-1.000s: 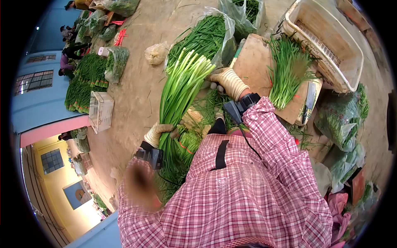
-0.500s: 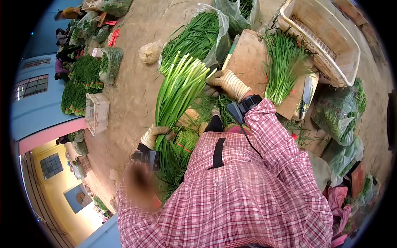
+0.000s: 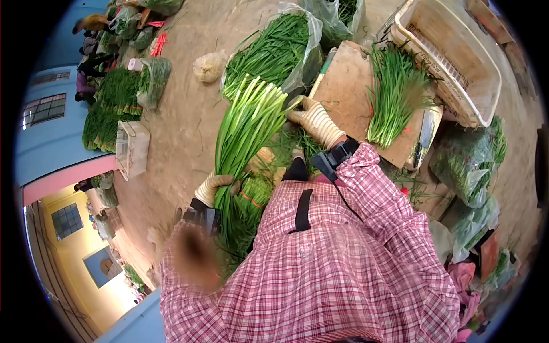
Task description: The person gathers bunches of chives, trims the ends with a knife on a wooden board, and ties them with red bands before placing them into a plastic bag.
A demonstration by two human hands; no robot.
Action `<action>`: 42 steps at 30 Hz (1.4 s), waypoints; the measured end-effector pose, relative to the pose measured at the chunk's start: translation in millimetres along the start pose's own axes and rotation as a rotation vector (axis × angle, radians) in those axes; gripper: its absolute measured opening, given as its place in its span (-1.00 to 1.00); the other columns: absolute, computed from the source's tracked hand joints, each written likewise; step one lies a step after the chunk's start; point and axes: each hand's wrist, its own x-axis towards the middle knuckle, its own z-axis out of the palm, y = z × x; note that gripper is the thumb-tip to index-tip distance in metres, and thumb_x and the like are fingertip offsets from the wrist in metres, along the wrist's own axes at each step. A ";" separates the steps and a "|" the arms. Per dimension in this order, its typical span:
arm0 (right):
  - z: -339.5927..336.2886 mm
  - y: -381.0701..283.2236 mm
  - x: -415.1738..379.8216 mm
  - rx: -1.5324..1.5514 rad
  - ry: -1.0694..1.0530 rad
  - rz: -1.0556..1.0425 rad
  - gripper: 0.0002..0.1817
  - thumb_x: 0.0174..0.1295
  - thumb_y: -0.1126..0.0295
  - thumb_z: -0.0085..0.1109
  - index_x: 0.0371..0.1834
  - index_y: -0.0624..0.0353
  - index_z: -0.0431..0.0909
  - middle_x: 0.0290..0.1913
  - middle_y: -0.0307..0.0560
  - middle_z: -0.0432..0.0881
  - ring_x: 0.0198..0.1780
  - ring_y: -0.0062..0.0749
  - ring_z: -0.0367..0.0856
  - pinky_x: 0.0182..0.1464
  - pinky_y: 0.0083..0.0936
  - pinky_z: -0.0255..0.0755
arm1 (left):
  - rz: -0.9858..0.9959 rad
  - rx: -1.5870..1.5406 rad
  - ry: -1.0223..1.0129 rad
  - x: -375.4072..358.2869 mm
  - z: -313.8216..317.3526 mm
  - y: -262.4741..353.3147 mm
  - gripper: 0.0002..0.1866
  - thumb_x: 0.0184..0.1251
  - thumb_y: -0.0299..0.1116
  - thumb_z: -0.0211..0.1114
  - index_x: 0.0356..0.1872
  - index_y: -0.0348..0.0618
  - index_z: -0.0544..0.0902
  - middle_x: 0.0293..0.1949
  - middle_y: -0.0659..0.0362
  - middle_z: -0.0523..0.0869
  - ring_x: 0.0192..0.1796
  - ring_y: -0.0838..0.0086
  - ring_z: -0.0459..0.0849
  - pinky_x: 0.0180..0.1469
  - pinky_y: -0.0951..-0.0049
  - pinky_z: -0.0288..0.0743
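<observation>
A left hand (image 3: 215, 187) in a cream ribbed glove (image 3: 207, 191) grips a bunch of long green stalks (image 3: 245, 127) by its near end, left of a flat brown board (image 3: 343, 77), apparently so the pale ends (image 3: 266, 95) sit within reach of the cream-gloved right hand (image 3: 315, 119), seemingly pinching one pale-green stalk (image 3: 294, 103).

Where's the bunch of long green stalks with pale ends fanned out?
The bunch is left of centre in the head view, in the gloved left hand, mostly below the clear plastic bag of green leaves.
</observation>
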 end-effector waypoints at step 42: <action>45.0 23.0 85.8 -0.546 -0.052 0.274 -0.51 -0.01 0.06 0.30 -0.19 0.29 0.65 -0.25 0.20 0.70 -0.18 -0.04 0.69 -0.09 -0.26 0.54 | 0.375 1.036 0.256 48.6 -49.9 36.0 -0.33 -0.04 -0.57 0.39 0.23 -0.30 0.46 -0.06 0.19 0.71 -0.05 0.63 0.59 0.09 0.54 0.49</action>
